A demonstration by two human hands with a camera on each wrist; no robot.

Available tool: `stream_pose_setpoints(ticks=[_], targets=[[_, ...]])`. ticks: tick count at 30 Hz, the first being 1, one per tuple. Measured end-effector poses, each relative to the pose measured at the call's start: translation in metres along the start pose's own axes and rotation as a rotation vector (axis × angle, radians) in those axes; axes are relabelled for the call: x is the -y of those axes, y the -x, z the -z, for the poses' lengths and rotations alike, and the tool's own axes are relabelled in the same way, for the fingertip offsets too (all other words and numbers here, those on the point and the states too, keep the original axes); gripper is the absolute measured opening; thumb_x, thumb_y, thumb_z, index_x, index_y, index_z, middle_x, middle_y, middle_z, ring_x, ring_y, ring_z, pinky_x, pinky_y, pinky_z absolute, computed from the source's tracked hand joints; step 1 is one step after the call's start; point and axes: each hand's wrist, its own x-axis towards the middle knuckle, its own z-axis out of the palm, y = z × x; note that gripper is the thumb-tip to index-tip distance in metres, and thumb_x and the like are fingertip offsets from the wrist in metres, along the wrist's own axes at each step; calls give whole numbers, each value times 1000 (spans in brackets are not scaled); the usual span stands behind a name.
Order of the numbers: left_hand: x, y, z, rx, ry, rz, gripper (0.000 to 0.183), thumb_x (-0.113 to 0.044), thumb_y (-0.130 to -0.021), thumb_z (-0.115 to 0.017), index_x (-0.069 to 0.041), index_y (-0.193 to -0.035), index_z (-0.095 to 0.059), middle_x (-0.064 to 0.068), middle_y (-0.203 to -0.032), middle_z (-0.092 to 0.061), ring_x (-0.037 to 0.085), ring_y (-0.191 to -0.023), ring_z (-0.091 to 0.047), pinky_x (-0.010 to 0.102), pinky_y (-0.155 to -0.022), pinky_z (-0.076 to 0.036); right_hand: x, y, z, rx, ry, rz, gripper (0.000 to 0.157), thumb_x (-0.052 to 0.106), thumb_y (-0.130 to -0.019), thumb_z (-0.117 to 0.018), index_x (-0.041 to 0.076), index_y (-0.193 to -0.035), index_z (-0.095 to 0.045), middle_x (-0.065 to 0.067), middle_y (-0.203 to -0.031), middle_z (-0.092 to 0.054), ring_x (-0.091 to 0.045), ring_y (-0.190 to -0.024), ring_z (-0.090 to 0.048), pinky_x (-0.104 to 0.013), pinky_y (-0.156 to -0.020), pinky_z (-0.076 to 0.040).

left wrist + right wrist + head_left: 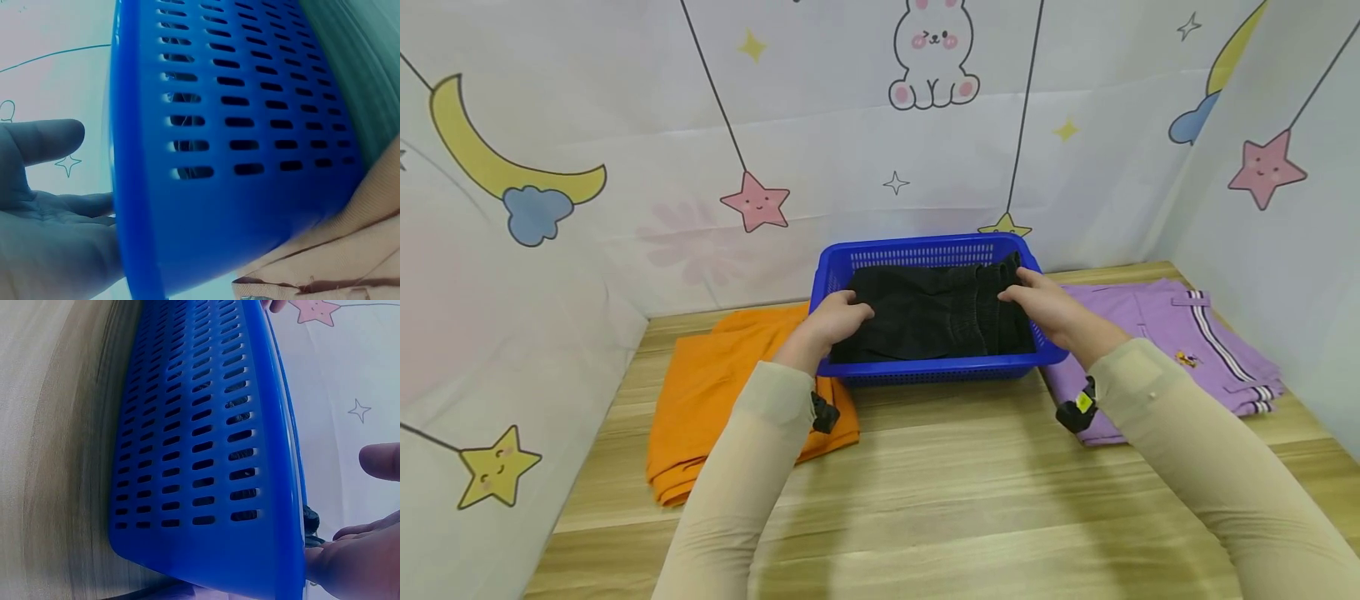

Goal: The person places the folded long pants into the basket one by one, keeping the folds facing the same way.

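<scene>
Folded black clothing [917,312] with a gathered elastic waistband lies inside a blue plastic basket [940,364]. My left hand [831,319] reaches over the basket's left rim, fingertips at the near left part of the black cloth. In the left wrist view its thumb [53,139] stands apart from the fingers, which go behind the rim. My right hand [1048,307] comes over the right rim, its fingers at the waistband end. The right wrist view shows the right thumb [382,461] extended and the fingers beside a bit of black cloth [310,522]. The basket wall hides the rest.
Folded orange clothing [722,387] lies left of the basket, partly under its left end. Folded purple clothing [1157,333] with striped trim lies to the right. All stand on a wood-grain table [947,500], with a printed cloth wall [835,150] behind.
</scene>
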Motion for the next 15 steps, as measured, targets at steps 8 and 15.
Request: stream_pose_setpoints(ticks=[8, 15], targets=[[3, 0, 0, -29, 23, -17, 65, -29, -95, -49, -6, -150, -23, 12, -156, -24, 30, -142, -26, 47, -117, -21, 0, 4, 2, 8, 5, 4, 76, 19, -96, -43, 8, -151, 8, -14, -159, 9, -32, -146, 6, -49, -119, -4], [4, 3, 0, -38, 55, -18, 64, -31, -96, -48, -8, -151, -22, 10, -156, -24, 29, -143, -24, 48, -117, -20, -2, 6, 3, 5, 21, 5, 76, 20, -96, -44, 7, -152, 5, -14, -159, 6, -33, -146, 4, -50, -119, -5]])
